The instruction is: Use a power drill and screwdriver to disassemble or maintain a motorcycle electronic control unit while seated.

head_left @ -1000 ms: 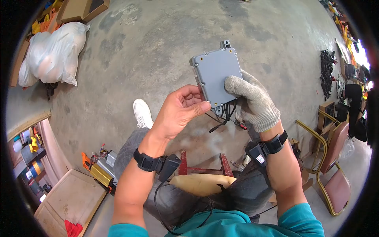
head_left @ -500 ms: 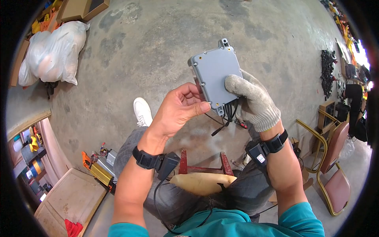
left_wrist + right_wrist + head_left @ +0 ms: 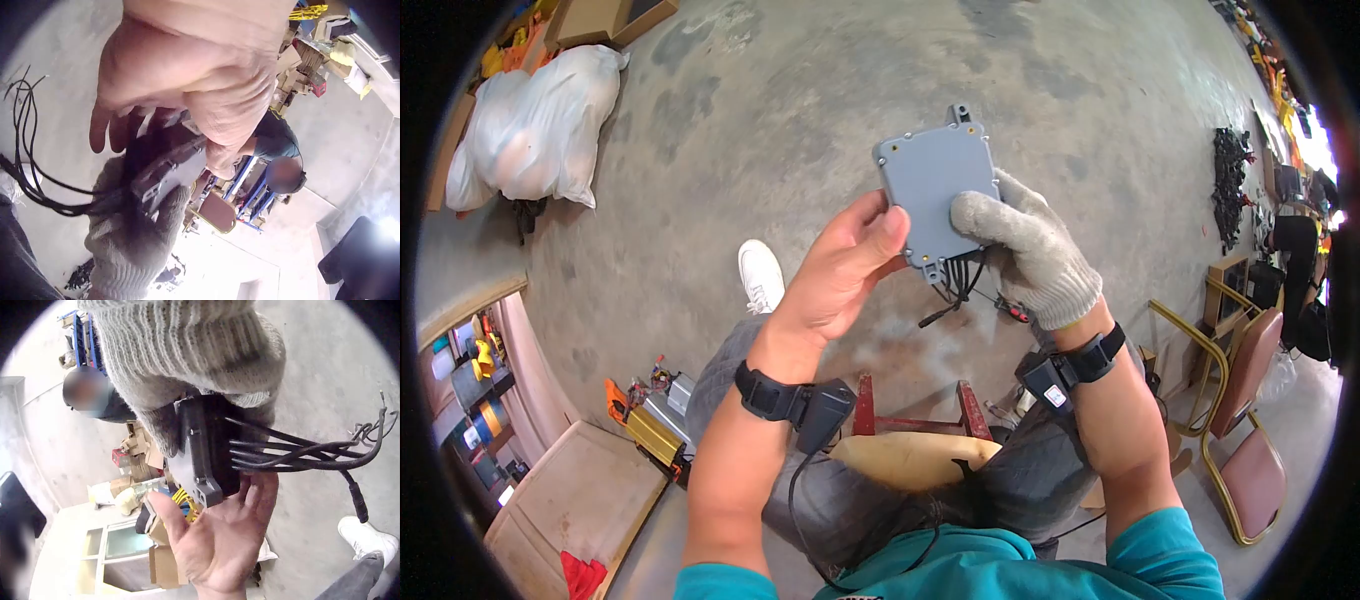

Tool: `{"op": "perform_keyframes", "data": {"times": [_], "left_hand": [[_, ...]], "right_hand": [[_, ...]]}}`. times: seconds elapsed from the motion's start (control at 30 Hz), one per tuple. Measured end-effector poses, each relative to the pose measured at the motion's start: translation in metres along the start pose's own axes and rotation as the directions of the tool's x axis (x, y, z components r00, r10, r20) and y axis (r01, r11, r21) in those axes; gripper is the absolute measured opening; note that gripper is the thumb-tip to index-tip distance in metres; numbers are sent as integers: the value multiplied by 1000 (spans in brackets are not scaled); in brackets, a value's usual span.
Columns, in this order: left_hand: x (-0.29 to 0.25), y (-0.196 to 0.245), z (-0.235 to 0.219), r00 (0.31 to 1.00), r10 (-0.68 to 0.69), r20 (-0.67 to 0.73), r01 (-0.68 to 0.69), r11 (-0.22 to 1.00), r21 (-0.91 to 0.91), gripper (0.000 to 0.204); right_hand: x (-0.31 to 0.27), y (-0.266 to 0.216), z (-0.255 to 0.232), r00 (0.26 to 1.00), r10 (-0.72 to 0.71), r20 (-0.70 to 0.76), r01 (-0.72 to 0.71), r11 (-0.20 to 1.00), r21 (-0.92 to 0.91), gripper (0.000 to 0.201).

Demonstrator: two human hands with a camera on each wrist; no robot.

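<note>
A flat grey control box with screws round its rim and a mounting lug at each end is held up in front of the person. Black cables hang from its near end and fan out in the right wrist view. The right hand, in a knitted grey glove, grips the right side, thumb across the top face and fingers behind. At the left edge is the bare left hand, its fingers behind the box. In the right wrist view its thumb stands spread away from the box face, with the palm showing.
A low stool with a pale seat and red legs stands between the knees. White bags lie at the left, pink-padded chairs stand at right. A gold-coloured device sits by the left leg. Another person is nearby.
The box has shifted slightly left with the gloved hand. The left thumb has left the box's lower corner and moved up beside its left edge.
</note>
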State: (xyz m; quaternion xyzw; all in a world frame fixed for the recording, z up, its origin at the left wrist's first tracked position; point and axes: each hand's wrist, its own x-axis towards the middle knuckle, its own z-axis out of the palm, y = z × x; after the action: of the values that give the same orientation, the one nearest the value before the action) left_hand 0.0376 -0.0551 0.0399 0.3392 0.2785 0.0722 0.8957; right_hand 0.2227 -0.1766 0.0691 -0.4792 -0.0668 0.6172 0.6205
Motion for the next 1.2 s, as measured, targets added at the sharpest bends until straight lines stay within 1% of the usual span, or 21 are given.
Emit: {"op": "perform_keyframes", "data": {"times": [0.07,0.17,0.2,0.23,0.3,0.33,0.37,0.43,0.5,0.57,0.6,0.63,0.7,0.77,0.83,0.87,0.9,1.03,1.1,1.17,1.2], "left_hand": [[-1,-4,6,997,3,-80,-7,999,-50,68],[2,-7,4,992,36,-120,-38,999,-17,62],[1,-8,2,993,24,-117,-28,999,-33,62],[0,-8,-1,993,25,-113,-30,999,-38,59],[-2,-4,-6,994,22,-108,-27,998,-49,56],[-4,-2,-8,993,45,-113,-50,997,-50,54],[-5,0,-11,991,67,-117,-73,996,-52,52],[-7,5,-17,988,95,-125,-104,993,-62,50],[-11,15,-24,972,141,-188,-159,984,-84,49],[-17,23,-29,965,164,-204,-188,977,-104,47],[-19,26,-32,951,203,-233,-229,970,-88,47],[-21,29,-36,935,240,-261,-266,961,-72,47],[-25,33,-43,942,230,-244,-259,961,-95,41],[-28,34,-44,929,222,-296,-255,964,-80,42],[-28,33,-46,936,209,-284,-244,965,-93,42],[-28,32,-49,925,208,-318,-243,967,-77,43],[-28,31,-50,914,203,-350,-237,970,-59,43],[-22,26,-73,943,169,-288,-201,976,-85,46],[-20,24,-75,952,160,-260,-187,979,-85,46],[-17,19,-75,959,151,-242,-174,982,-77,46],[-15,15,-75,945,144,-295,-170,983,-63,47]], "right_hand": [[4,10,3,999,23,-33,-28,990,-140,64],[9,23,6,1000,-5,-13,3,983,-185,67],[11,27,-2,1000,-9,-12,4,918,-397,66],[10,29,0,1000,-2,-25,-8,915,-402,66],[11,29,11,1000,14,-2,-14,958,-285,64],[8,21,13,1000,29,1,-27,927,-375,59],[7,15,12,999,32,-6,-32,925,-378,59],[7,6,7,992,-88,90,119,886,-448,51],[15,1,-9,992,-112,65,129,881,-455,48],[21,-1,-32,976,-205,-69,171,927,-333,44],[22,-3,-41,975,-183,-129,132,935,-330,39],[24,-3,-48,973,-189,-134,134,931,-339,39],[26,3,-65,954,-134,-270,9,908,-419,36],[20,2,-69,945,-139,-298,0,906,-423,33],[10,-7,-75,936,-200,-289,84,925,-370,32],[2,-20,-81,941,-218,-259,137,945,-296,29],[-9,-33,-87,932,-229,-282,140,943,-302,29],[-71,-80,-131,857,-380,-349,244,894,-376,29],[-103,-82,-168,780,-441,-445,163,828,-536,31],[-131,-59,-216,720,-377,-583,-42,814,-579,29],[-142,-39,-243,685,-317,-656,-174,804,-569,28]]}}
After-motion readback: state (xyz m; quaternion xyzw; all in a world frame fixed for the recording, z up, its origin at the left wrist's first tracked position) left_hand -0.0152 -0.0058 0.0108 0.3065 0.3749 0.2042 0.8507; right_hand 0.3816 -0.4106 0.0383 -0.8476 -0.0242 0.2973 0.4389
